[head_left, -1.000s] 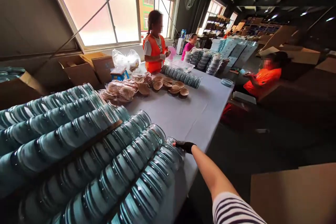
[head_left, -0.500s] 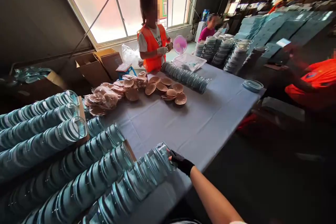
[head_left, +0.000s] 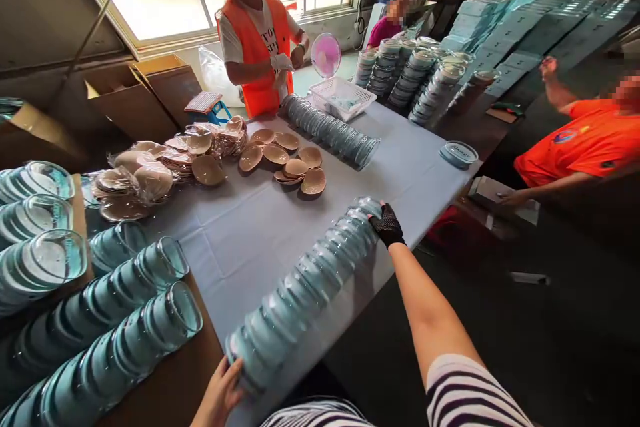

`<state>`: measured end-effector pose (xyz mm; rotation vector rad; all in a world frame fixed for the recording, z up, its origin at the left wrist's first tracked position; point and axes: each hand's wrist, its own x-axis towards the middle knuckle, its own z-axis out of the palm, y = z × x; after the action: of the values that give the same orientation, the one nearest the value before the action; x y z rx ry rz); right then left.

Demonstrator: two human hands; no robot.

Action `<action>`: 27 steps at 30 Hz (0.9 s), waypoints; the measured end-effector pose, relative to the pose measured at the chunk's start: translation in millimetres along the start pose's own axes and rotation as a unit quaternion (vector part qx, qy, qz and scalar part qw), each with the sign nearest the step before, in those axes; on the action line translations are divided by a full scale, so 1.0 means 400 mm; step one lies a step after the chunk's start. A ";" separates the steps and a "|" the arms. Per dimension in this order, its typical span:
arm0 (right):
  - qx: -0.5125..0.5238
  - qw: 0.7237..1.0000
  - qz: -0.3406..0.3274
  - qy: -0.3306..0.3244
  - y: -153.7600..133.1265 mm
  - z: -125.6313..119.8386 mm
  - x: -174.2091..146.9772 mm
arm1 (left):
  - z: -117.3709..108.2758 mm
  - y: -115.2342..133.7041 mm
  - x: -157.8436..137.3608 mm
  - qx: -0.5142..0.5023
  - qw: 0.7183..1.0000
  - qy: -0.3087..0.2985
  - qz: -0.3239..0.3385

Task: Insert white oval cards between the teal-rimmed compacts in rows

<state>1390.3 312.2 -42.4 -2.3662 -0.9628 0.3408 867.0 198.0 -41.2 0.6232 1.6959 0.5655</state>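
Note:
A long stack of nested clear-teal plastic containers [head_left: 305,283] lies on its side across the near corner of the table. My left hand [head_left: 225,383], bare, grips its near end, with the fingers curled over the rim. At the far end my right hand [head_left: 387,225], in a black fingerless mesh glove, is closed around the last containers. Beyond the stack lie loose tan oval pads [head_left: 313,181], and some tan pads in clear plastic bags [head_left: 153,180] are heaped to their left.
More container stacks [head_left: 145,327] lie in cardboard boxes at left. A grey nested row [head_left: 330,130], a white basket [head_left: 343,100] and a flat oval lid-like piece [head_left: 459,154] sit on the table [head_left: 240,227]. One co-worker [head_left: 260,47] stands behind it; another [head_left: 575,140] sits at right.
The stack has moved right and away from the boxes, onto the table. My left hand has come into view at its near end; my right hand stays on the far end.

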 end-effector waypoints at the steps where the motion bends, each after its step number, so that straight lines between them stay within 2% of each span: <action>1: -0.003 0.999 -0.006 0.052 0.015 -0.005 0.015 | 0.058 0.022 0.043 -0.040 0.999 -0.030 -0.008; 3: 0.010 0.992 -0.009 0.127 0.046 -0.006 0.018 | 0.169 0.081 0.115 -0.120 0.986 -0.114 -0.010; 5: 0.042 0.986 -0.014 0.160 0.074 0.005 -0.022 | 0.263 0.141 0.157 -0.107 0.974 -0.199 -0.015; 7: 0.070 0.984 -0.035 0.161 0.093 0.027 -0.104 | 0.323 0.183 0.171 -0.055 0.964 -0.259 -0.008; 9: 0.095 0.985 -0.049 0.134 0.096 0.062 -0.218 | 0.338 0.189 0.170 0.003 0.952 -0.305 0.008; 12: 0.131 0.990 -0.039 0.025 0.074 0.140 -0.417 | 0.276 0.128 0.162 0.081 0.934 -0.347 0.027; 14: 0.150 0.985 -0.026 -0.084 0.047 0.205 -0.547 | 0.193 0.055 0.157 0.111 0.935 -0.334 0.040; 16: 0.155 0.963 -0.045 -0.216 0.011 0.278 -0.664 | 0.090 -0.024 0.152 0.132 0.949 -0.282 0.057; 17: 0.153 0.942 -0.064 -0.293 -0.012 0.317 -0.716 | 0.034 -0.061 0.150 0.137 0.958 -0.243 0.062; 19: 0.132 0.877 -0.115 -0.448 -0.069 0.393 -0.808 | -0.089 -0.124 0.150 0.127 0.977 -0.160 0.060; 21: 0.094 0.809 -0.165 -0.556 -0.144 0.461 -0.878 | -0.229 -0.173 0.154 0.055 0.994 -0.070 0.070; 22: 0.080 0.787 -0.187 -0.582 -0.190 0.492 -0.901 | -0.308 -0.193 0.158 0.005 0.996 -0.013 0.089; 23: 0.072 0.780 -0.205 -0.587 -0.242 0.521 -0.915 | -0.396 -0.211 0.162 -0.043 0.991 0.055 0.116; 24: 0.070 0.788 -0.217 -0.572 -0.301 0.549 -0.918 | -0.491 -0.226 0.167 -0.081 0.977 0.133 0.147; 25: 0.074 0.806 -0.228 -0.541 -0.365 0.577 -0.913 | -0.595 -0.240 0.174 -0.107 0.954 0.219 0.174; 27: 0.080 0.868 -0.232 -0.432 -0.501 0.635 -0.880 | -0.820 -0.260 0.192 -0.119 0.896 0.375 0.204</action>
<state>919.9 283.8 -123.6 -1.7032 -1.7633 1.2831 521.5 159.3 -100.1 0.6241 2.1621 1.4365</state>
